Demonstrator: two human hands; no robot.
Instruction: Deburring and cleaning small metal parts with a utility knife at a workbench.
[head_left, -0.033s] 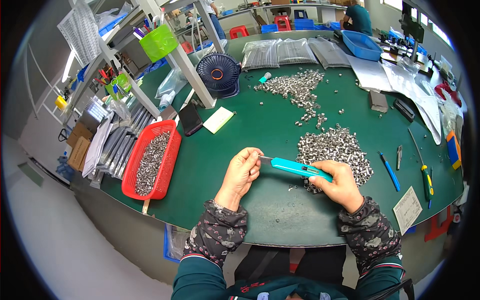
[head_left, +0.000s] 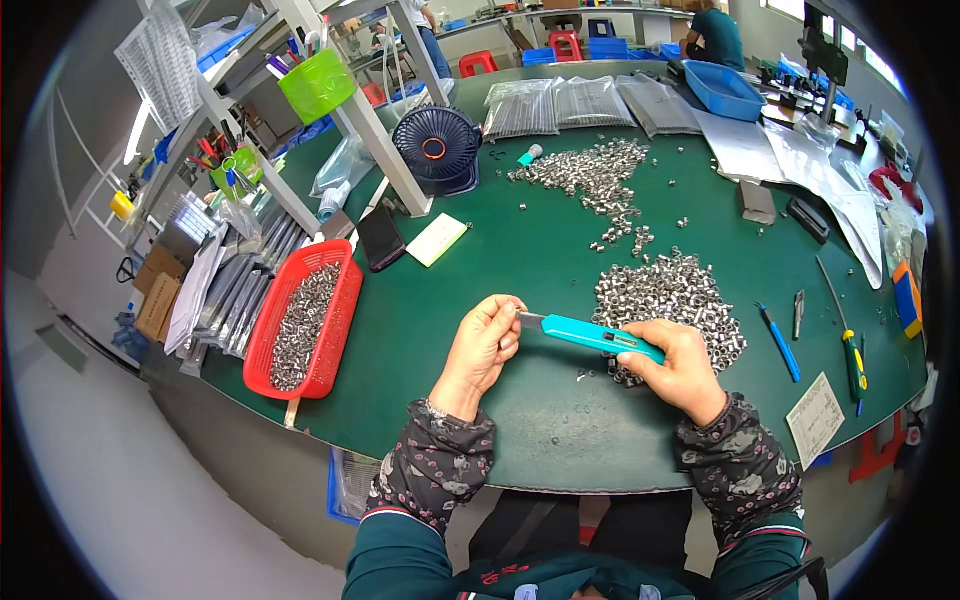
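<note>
My right hand (head_left: 682, 368) is wrapped round a turquoise utility knife (head_left: 590, 333), thumb along its handle. The bare blade points left, and its tip meets the fingertips of my left hand (head_left: 484, 345). Those fingers are pinched; whatever small piece they may hold is hidden. Beneath and beyond the knife lies a heap of small silvery metal rings (head_left: 668, 300), partly covered by my right hand. A few tiny scraps (head_left: 583, 376) lie on the green table (head_left: 480, 270) just below the knife.
Left stands a red basket (head_left: 343, 335) of small metal parts, near a phone (head_left: 381, 239), notepad (head_left: 437, 241) and fan (head_left: 437, 150). More rings (head_left: 597, 178) are spread farther back. Right lie a blue pen-like tool (head_left: 779, 343), a screwdriver (head_left: 854, 365) and a paper slip (head_left: 815, 420).
</note>
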